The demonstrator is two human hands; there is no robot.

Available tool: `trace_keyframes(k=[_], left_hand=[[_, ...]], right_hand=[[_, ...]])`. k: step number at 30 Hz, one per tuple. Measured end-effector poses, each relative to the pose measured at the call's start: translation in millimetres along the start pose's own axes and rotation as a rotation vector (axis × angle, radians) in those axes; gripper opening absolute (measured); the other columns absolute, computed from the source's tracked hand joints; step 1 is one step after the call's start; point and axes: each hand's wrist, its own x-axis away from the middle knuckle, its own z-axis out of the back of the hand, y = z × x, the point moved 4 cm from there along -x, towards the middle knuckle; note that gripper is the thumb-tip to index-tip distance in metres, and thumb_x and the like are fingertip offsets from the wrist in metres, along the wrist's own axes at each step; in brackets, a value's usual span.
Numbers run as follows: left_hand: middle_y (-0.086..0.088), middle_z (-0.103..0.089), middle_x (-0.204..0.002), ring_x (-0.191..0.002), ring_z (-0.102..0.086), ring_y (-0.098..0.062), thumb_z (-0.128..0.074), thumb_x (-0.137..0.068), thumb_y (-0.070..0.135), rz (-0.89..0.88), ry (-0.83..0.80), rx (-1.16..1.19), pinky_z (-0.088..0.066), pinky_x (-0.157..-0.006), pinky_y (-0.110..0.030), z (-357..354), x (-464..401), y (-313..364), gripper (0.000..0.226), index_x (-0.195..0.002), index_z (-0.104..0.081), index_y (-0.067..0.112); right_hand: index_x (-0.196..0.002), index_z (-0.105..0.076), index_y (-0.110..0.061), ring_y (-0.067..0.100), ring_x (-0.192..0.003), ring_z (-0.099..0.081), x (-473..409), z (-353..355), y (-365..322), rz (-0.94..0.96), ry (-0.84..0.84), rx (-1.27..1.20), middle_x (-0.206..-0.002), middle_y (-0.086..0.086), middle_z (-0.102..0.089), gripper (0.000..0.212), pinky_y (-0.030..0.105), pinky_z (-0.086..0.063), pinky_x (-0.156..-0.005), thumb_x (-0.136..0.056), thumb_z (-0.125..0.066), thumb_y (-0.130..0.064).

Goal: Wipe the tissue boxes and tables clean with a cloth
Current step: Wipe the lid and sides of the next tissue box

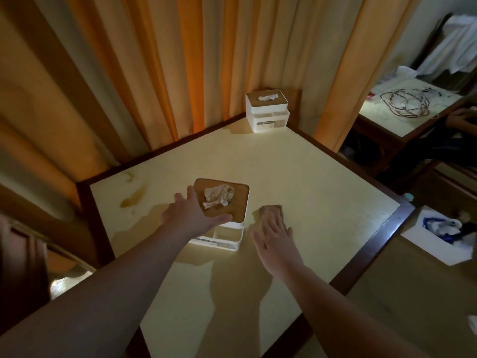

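Near tissue box [222, 218]: white plastic body, tan wood-look lid w/ rounded corners, crumpled white tissue [219, 196] sticking up thru the lid slot; open side compartment on its near side. It sits about mid-surface on the pale yellow surface [309, 182], which has a dark wood edge.

Left hand [192, 213] holds that box by the lid: thumb at the lid's near corner, fingers along the left edge, so the box lies right under and inside the grip.

Cloth [271, 211]: small, brownish-tan, flat on the surface just right of the near box. Right hand [275, 235] lies on it w/ fingers straight and spread, palm down, pressing; the cloth's far part shows beyond the fingertips. Grip here is flat, not curled round anything.

Far tissue box [267, 111]: same type, white w/ pale lid, label on the front, at the far corner by the orange curtains [154, 60], well apart from both hands.

Count: 2 tissue boxes, 1 cloth, 2 hands. Brownish stains [133, 197] on the surface left of the near box. Second table [407, 125] at right w/ tangled cables [405, 103].
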Motion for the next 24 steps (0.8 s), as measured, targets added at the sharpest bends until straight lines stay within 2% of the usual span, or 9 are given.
trace_keyframes(k=[2,3,5,6,9,13,17,20,24], left_hand=[[-0.013,-0.033,-0.155,-0.137,-0.046,-0.037,-0.057,-0.05,0.103,0.004,-0.025,0.083,-0.045,-0.104,-0.048,1,10,-7,0.146,-0.162,-0.007,0.025],[-0.012,-0.032,-0.156,-0.137,-0.046,-0.036,-0.059,-0.052,0.101,0.006,-0.041,0.146,-0.045,-0.103,-0.046,1,14,-11,0.143,-0.163,-0.007,0.026],[-0.012,-0.034,-0.156,-0.138,-0.045,-0.034,-0.068,-0.058,0.093,0.01,-0.058,0.306,-0.045,-0.101,-0.042,-2,22,-21,0.136,-0.162,-0.014,0.024],[-0.011,-0.038,-0.155,-0.137,-0.046,-0.033,-0.074,-0.06,0.087,0.009,-0.05,0.383,-0.045,-0.101,-0.041,-4,25,-26,0.131,-0.16,-0.02,0.022],[-0.005,-0.05,-0.148,-0.127,-0.054,-0.028,-0.088,-0.062,0.068,-0.005,-0.031,0.566,-0.049,-0.1,-0.041,-11,31,-41,0.114,-0.153,-0.035,0.025],[0.0,-0.06,-0.129,-0.101,-0.06,-0.013,-0.096,-0.068,0.038,-0.013,-0.083,0.771,-0.049,-0.075,-0.029,-17,33,-49,0.096,-0.148,-0.043,0.027],[0.004,-0.067,-0.117,-0.1,-0.066,-0.013,-0.097,-0.066,0.033,0.048,-0.024,0.951,-0.05,-0.07,-0.027,-14,23,-46,0.091,-0.143,-0.049,0.03],[0.006,-0.069,-0.116,-0.102,-0.067,-0.013,-0.097,-0.065,0.039,0.074,0.039,1.027,-0.049,-0.07,-0.024,-1,7,-37,0.088,-0.14,-0.052,0.034],[0.006,-0.065,-0.124,-0.108,-0.062,-0.014,-0.093,-0.061,0.054,0.096,0.072,1.079,-0.047,-0.073,-0.026,19,-22,-26,0.094,-0.142,-0.049,0.035]], right_hand=[[-0.169,-0.011,-0.022,0.018,-0.163,0.008,10,15,-14,-0.004,0.014,-0.114,-0.177,-0.003,0.0,0.073,0.046,-0.003,-0.13,-0.108,-0.023,-0.062],[-0.168,-0.017,-0.024,0.02,-0.163,-0.005,14,22,-20,-0.011,0.009,-0.19,-0.176,-0.001,-0.012,0.071,0.041,-0.014,-0.128,-0.109,-0.031,-0.06],[-0.167,-0.024,-0.026,0.022,-0.152,-0.04,20,30,-32,-0.042,-0.03,-0.344,-0.167,0.002,-0.038,0.069,0.028,-0.036,-0.107,-0.108,-0.045,-0.055],[-0.167,-0.025,-0.026,0.021,-0.146,-0.048,20,32,-37,-0.062,-0.046,-0.4,-0.163,0.002,-0.045,0.072,0.026,-0.039,-0.1,-0.106,-0.051,-0.055],[-0.164,-0.031,-0.033,0.019,-0.141,-0.054,11,35,-42,-0.097,-0.045,-0.532,-0.16,-0.004,-0.048,0.081,0.033,-0.049,-0.105,-0.096,-0.069,-0.054],[-0.13,-0.063,-0.042,0.006,-0.111,-0.072,-11,33,-48,-0.054,-0.113,-0.749,-0.137,-0.009,-0.068,0.049,0.031,-0.059,-0.091,-0.086,-0.082,-0.034],[-0.113,-0.063,-0.046,0.009,-0.107,-0.073,-37,48,-59,0.003,-0.081,-0.825,-0.122,-0.014,-0.072,0.041,0.034,-0.059,-0.095,-0.086,-0.084,-0.023],[-0.124,-0.061,-0.044,0.01,-0.108,-0.072,-68,63,-66,0.029,-0.048,-0.778,-0.125,-0.011,-0.07,0.043,0.029,-0.056,-0.086,-0.089,-0.081,-0.033],[-0.146,-0.058,-0.022,0.015,-0.109,-0.068,-118,81,-80,0.055,-0.033,-0.76,-0.131,0.001,-0.067,0.049,0.019,-0.048,-0.078,-0.099,-0.07,-0.029]])
